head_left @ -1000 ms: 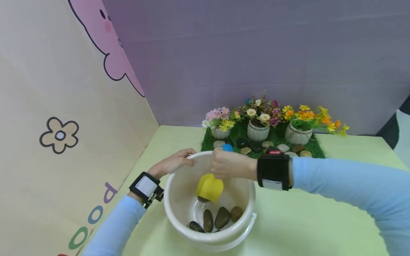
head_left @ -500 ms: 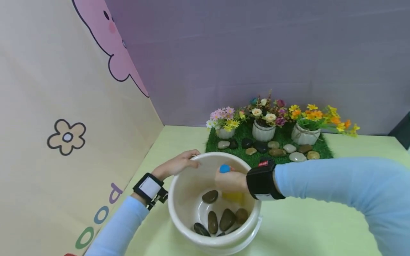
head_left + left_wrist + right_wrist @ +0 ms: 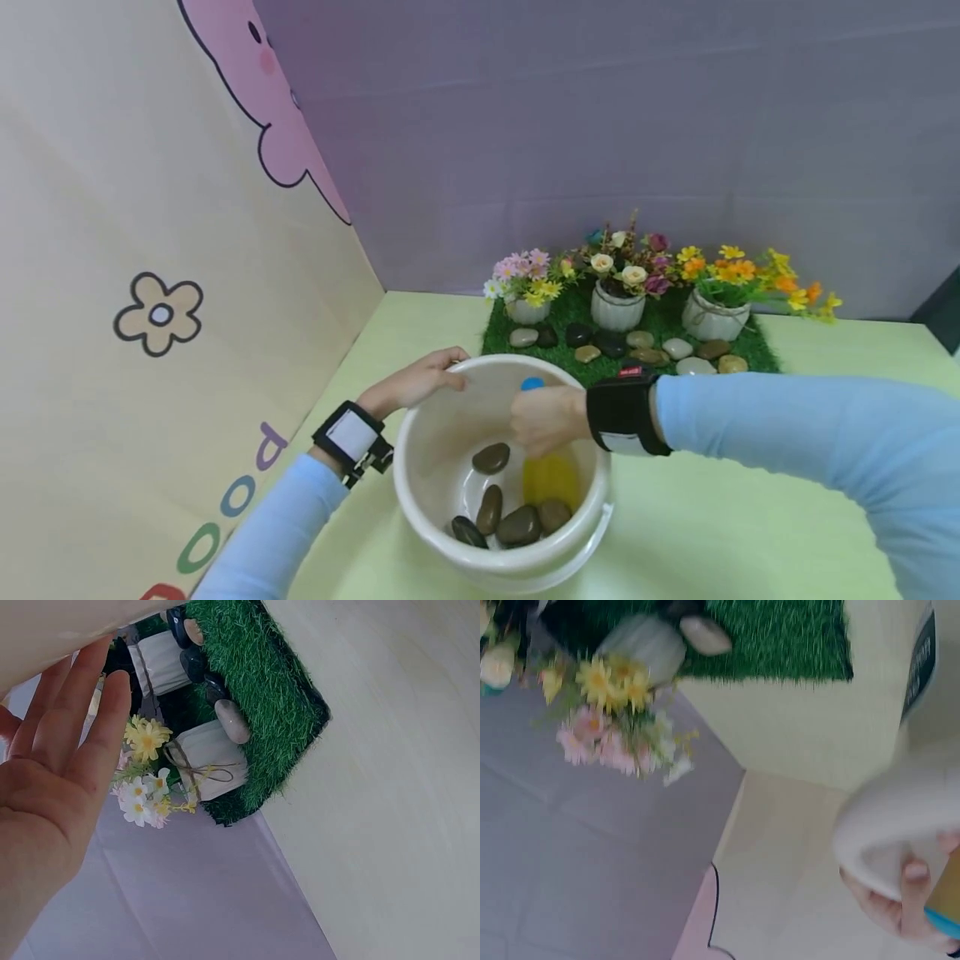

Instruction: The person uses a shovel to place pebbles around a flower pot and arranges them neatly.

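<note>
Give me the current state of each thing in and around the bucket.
Bucket: upright, stones inside.
Stones: loose on bucket bottom.
Yellow scoop: down inside bucket, among stones.
Right hand: grips scoop's blue-tipped handle.
Left hand: rests on bucket rim.
Flower pots: upright on grass mat.

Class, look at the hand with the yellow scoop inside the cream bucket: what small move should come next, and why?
Probably slide the yellow plastic scoop under the nearest dark pebble. The right hand grips its blue-tipped handle with the scoop low in the cream plastic bucket, beside the pebbles on the bottom, while the left hand rests on the rim, so the bucket looks steadied.
</note>
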A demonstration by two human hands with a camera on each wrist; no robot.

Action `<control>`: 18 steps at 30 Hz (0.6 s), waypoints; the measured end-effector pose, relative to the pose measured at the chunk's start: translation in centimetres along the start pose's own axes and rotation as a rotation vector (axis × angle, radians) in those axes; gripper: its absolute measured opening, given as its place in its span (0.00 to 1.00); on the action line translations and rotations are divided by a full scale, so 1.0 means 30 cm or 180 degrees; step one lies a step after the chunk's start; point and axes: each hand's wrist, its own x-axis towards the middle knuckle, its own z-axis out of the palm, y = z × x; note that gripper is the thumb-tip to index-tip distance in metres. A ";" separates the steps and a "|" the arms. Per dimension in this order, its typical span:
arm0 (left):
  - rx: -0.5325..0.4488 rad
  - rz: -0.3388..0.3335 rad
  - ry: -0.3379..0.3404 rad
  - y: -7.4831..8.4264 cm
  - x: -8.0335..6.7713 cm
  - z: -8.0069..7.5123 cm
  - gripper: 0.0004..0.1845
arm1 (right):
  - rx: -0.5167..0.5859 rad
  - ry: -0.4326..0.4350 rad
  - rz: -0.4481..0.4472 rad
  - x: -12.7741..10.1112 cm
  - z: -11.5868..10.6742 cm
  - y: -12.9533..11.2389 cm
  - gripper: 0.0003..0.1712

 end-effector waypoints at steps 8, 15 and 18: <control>-0.0011 -0.0021 0.0043 -0.025 -0.008 0.019 0.18 | 0.0288 0.0318 0.0337 0.033 0.042 -0.038 0.14; -0.0003 -0.0021 0.0073 -0.027 -0.012 0.025 0.18 | 0.0793 0.0313 0.0589 0.054 0.061 -0.031 0.13; -0.0028 -0.0016 0.0061 -0.028 -0.010 0.026 0.18 | 0.1061 0.0312 0.0718 0.045 0.060 -0.024 0.11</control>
